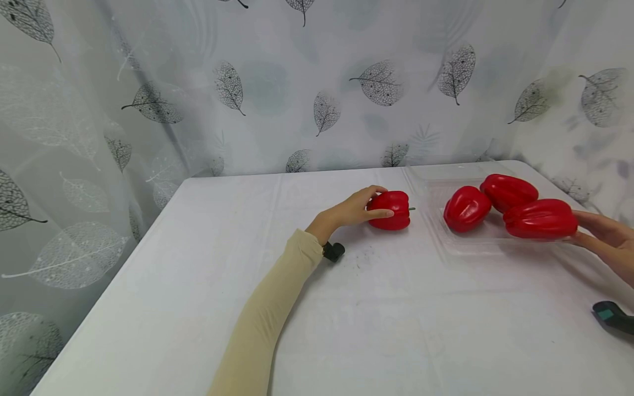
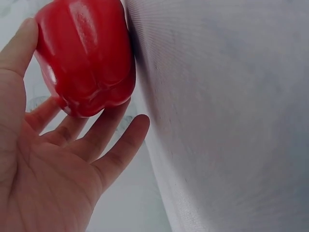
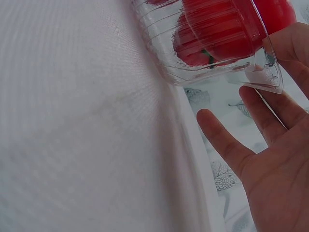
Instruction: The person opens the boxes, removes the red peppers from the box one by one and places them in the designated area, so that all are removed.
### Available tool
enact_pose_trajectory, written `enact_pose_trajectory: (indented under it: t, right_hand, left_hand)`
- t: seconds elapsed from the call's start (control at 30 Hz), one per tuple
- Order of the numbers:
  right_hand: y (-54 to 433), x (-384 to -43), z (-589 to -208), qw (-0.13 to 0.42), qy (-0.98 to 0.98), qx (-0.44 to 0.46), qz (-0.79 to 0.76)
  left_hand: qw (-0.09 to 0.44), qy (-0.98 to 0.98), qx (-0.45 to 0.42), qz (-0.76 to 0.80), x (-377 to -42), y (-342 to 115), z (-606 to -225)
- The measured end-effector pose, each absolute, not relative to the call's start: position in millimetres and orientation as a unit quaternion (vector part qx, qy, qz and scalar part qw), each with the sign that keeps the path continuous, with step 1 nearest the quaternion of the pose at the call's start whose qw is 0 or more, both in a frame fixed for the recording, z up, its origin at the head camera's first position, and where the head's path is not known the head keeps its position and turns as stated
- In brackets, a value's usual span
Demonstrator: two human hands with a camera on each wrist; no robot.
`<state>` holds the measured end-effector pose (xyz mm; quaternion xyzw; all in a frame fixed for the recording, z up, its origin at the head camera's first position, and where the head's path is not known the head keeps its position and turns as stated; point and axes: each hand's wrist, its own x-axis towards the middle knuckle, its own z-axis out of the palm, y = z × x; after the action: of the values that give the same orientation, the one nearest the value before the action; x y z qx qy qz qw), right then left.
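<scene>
Right of centre in the head view, the left hand (image 1: pixel 353 211) grips a red pepper (image 1: pixel 398 203), its thumb against one side and its other fingers reaching round the far side. The pepper lies on its side at the white table (image 1: pixel 198 264), stem towards the right of the frame, and whether it bears fully on the cloth is hard to tell.

At the right edge, the right hand (image 1: pixel 614 245) pinches the rim of a clear plastic box (image 3: pixel 203 74) between thumb and finger, the remaining fingers spread below. Three more peppers sit in the box: one at its left (image 1: pixel 467 209), one behind (image 1: pixel 509 192) and one at the front right (image 1: pixel 540 219), close to the pinched side.

The likeliest trouble looks to be on the right: with one side pinched, a pull upward could tilt the thin box and send its load rolling left, or a squeeze could flex the wall. The front-right pepper seems high against the rim, so a knock might tip it over. On the left, the smooth skin could slip if the hold is light, since the fingers reach it mostly with their ends.
</scene>
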<state>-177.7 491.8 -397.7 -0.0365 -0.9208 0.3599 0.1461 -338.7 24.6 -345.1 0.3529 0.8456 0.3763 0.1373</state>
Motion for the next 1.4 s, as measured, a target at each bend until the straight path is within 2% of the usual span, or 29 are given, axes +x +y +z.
enact_pose_trajectory:
  t: [0.4,0.93,1.4]
  right_hand:
    - [484.3,-174.1,-396.2,0.169,-0.916,-0.025,0.364]
    - [492.4,-180.6,-400.5,0.149,-0.921,-0.040,0.357]
    - [488.5,-176.6,-398.6,0.160,-0.916,-0.030,0.366]
  left_hand:
    - [0.144,0.839,0.350,0.391,-336.3,23.8,-345.0]
    - [0.148,0.836,0.347,0.397,-334.5,22.5,-342.8]
    - [0.145,0.816,0.375,0.415,-335.4,23.0,-340.3]
